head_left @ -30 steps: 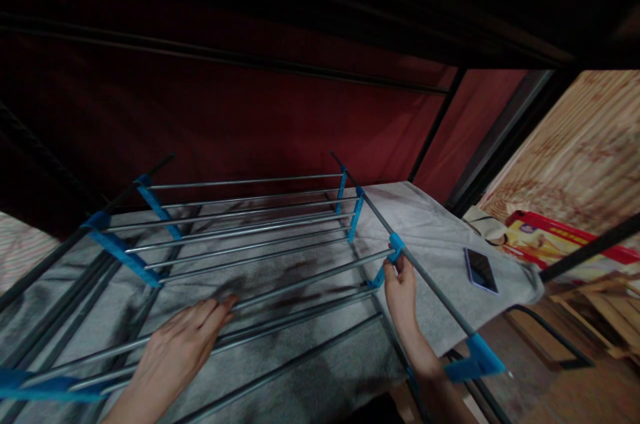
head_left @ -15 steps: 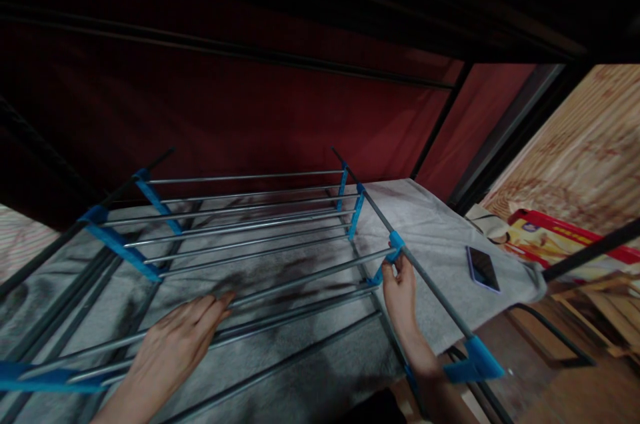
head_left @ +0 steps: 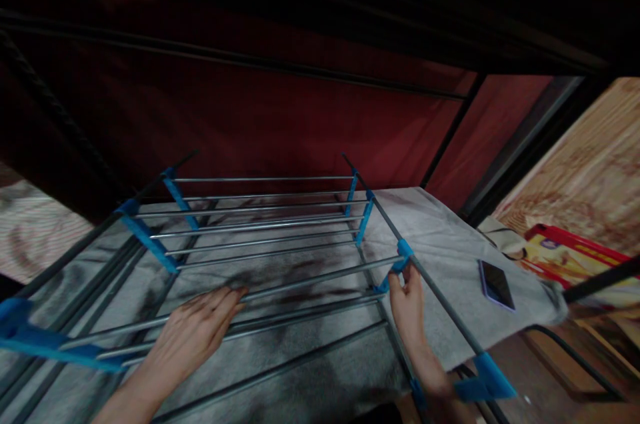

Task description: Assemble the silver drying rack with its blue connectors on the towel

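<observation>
A rack of grey metal tubes and blue plastic connectors lies on its side on a grey cloth (head_left: 320,384). My left hand (head_left: 200,327) is closed over a metal tube (head_left: 320,279) that crosses the near section; its fingertips are partly hidden behind the tube. At that tube's right end my right hand (head_left: 407,301) pinches a blue connector (head_left: 404,251), thumb and fingers at its lower part. The connector sits on a long side tube (head_left: 445,304). Another blue connector (head_left: 487,377) is nearer me, at the lower right.
A phone (head_left: 496,285) lies on the cloth at the right. Beyond it are a red and yellow box (head_left: 575,257) and wooden pieces. Dark frame bars (head_left: 455,127) and a red panel (head_left: 280,124) stand behind the rack.
The camera view has shifted, so the rack and surroundings appear farther right and slightly lower. Both hands keep their places on the tube and the connector.
</observation>
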The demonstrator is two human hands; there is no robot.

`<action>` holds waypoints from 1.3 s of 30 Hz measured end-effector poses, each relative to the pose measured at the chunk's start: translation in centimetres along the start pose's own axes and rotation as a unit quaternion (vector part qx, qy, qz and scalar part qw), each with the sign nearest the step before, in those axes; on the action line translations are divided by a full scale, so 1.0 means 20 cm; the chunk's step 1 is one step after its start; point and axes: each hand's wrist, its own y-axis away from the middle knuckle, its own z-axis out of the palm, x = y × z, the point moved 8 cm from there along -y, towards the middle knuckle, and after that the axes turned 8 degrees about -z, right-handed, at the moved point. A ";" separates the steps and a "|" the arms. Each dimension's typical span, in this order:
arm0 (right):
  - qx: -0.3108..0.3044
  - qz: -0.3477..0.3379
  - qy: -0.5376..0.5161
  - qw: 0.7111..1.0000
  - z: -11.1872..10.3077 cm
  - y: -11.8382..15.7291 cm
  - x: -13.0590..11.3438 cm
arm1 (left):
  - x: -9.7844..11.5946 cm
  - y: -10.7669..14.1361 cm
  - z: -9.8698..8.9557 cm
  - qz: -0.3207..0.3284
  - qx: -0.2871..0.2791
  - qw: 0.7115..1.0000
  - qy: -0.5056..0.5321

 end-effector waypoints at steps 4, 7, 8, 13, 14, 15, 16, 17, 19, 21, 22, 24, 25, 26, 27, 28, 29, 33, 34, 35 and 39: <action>0.000 0.017 -0.043 0.999 -0.06 0.15 0.06 | 0.06 0.03 -0.13 -0.019 -0.002 1.000 -0.004; -0.013 -0.088 -0.001 0.996 -0.07 0.28 -0.01 | -0.01 0.09 -0.31 -0.127 0.073 0.989 0.003; -0.044 -0.165 0.006 0.985 -0.04 0.31 -0.11 | -0.05 0.13 -0.39 -0.184 0.117 0.976 0.005; -0.215 -0.380 -0.043 0.899 0.30 0.48 -0.69 | -0.28 0.36 -0.75 -0.435 0.293 0.850 -0.042; -0.250 -0.399 -0.048 0.881 0.40 0.51 -0.81 | -0.33 0.38 -0.79 -0.471 0.286 0.832 -0.060; -0.290 -0.411 -0.036 0.864 0.51 0.53 -0.90 | -0.37 0.38 -0.81 -0.508 0.260 0.817 -0.076; -0.322 -0.418 -0.014 0.849 0.62 0.56 -0.98 | -0.42 0.39 -0.82 -0.548 0.217 0.804 -0.086; -0.353 -0.425 0.015 0.833 0.72 0.59 -1.04 | -0.48 0.39 -0.81 -0.587 0.160 0.789 -0.090; -0.425 -0.440 0.074 0.788 0.93 0.66 -1.14 | -0.57 0.40 -0.76 -0.646 0.035 0.758 -0.083; -0.491 -0.454 0.113 0.735 1.09 0.75 -1.22 | -0.64 0.41 -0.71 -0.668 -0.049 0.740 -0.056; -0.516 -0.462 0.124 0.711 1.16 0.79 -1.26 | -0.67 0.40 -0.69 -0.669 -0.069 0.739 -0.036; -0.550 -0.477 0.125 0.674 1.26 0.87 -1.36 | -0.71 0.40 -0.65 -0.666 -0.085 0.741 0.008; -0.561 -0.483 0.120 0.662 1.30 0.90 -1.41 | -0.74 0.40 -0.63 -0.665 -0.089 0.741 0.030; -0.572 -0.488 0.110 0.650 1.34 0.92 -1.45 | -0.76 0.40 -0.61 -0.663 -0.095 0.741 0.050; -0.583 -0.491 0.100 0.640 1.38 0.95 -1.50 | -0.77 0.40 -0.59 -0.662 -0.099 0.740 0.065; -0.593 -0.491 0.091 0.632 1.42 0.97 -1.53 | -0.79 0.40 -0.58 -0.662 -0.100 0.739 0.078; -0.603 -0.490 0.085 0.624 1.45 0.98 -1.55 | -0.80 0.41 -0.56 -0.662 -0.100 0.738 0.088; -0.632 -0.482 0.076 0.602 1.54 1.01 -1.57 | -0.82 0.41 -0.54 -0.657 -0.099 0.740 0.101; -0.636 -0.481 0.075 0.599 1.55 1.02 -1.56 | -0.83 0.41 -0.54 -0.655 -0.100 0.743 0.100; -0.639 -0.480 0.074 0.596 1.55 1.02 -1.55 | -0.83 0.41 -0.55 -0.651 -0.101 0.746 0.097; -0.641 -0.472 0.076 0.600 1.54 1.02 -1.52 | -0.84 0.40 -0.56 -0.622 -0.108 0.772 0.079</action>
